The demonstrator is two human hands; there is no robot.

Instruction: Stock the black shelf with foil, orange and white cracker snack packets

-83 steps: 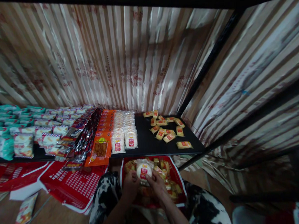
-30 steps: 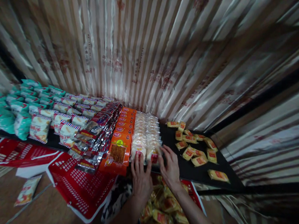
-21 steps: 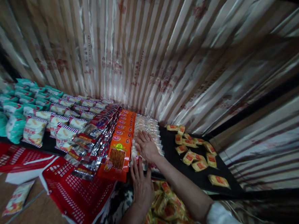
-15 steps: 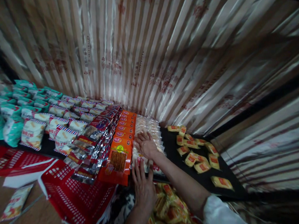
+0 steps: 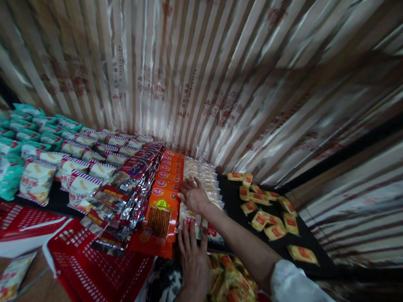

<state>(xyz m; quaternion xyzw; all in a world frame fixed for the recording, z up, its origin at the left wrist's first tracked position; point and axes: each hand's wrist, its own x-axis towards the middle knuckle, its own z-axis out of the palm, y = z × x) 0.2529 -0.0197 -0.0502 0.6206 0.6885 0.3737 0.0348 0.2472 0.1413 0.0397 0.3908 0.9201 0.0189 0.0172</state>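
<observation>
Two rows of clear packets with pale contents (image 5: pixel 210 175) overlap on the black shelf. My right hand (image 5: pixel 195 198) lies on top of them, fingers stretched out and touching the left row. Lower down, my left hand (image 5: pixel 195 265) rests its outspread fingers against the front packets, palm down. Just left of both hands is a row of orange snack packets (image 5: pixel 159 210), with brown sticks showing through the front one's window. What lies directly under my palms is hidden.
Small yellow packets (image 5: pixel 274 231) are scattered on the black shelf (image 5: pixel 232 204) at the right. More yellow packets (image 5: pixel 226 286) fill a container below. Shiny dark packets (image 5: pixel 122 201), white bags (image 5: pixel 84 190) and teal bags (image 5: pixel 10 174) stand leftward. A red basket (image 5: pixel 96 271) sits in front.
My right hand has shifted slightly down and left on the clear packets. My left hand stays at their front. The view has turned a little, moving the left-side bags outward.
</observation>
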